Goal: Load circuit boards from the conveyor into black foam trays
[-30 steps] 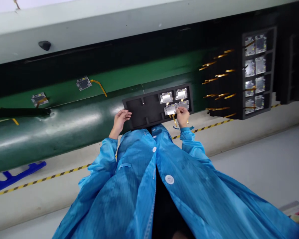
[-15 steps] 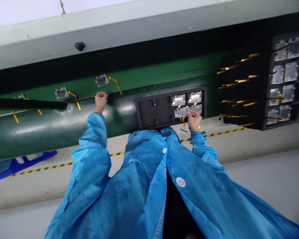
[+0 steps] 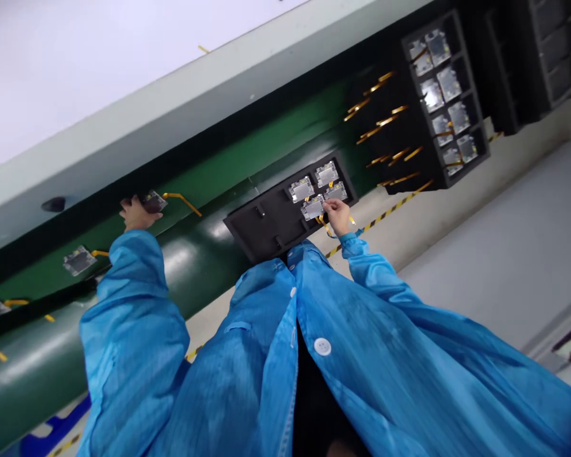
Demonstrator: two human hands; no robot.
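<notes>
My left hand (image 3: 139, 214) is at the left edge of a circuit board (image 3: 155, 201) with a yellow flex cable, lying on the green work surface. Its fingers and thumb are apart around that edge; whether they touch the board I cannot tell. At the right end of a black tray (image 3: 266, 222), my right hand (image 3: 339, 216) is closed, fingertips pinched at the lower right circuit board (image 3: 335, 192) and partly covering it. Several boards sit in the tray's right half, among them an upper one (image 3: 327, 173), with flex cables hanging over the near edge.
To the right, a stack of black trays (image 3: 480, 136) holds several boards, flex cables (image 3: 383, 120) sticking out its left side. Further boards (image 3: 78, 260) lie on the green surface (image 3: 209, 184) at left. A grey ledge (image 3: 181, 114) runs along the back; yellow-black tape (image 3: 400, 204) marks the floor.
My left hand has moved from below the nearest loose board up to its left edge, opening from a closed pose. My right hand stays at the tray's board. The view has turned and shifted right.
</notes>
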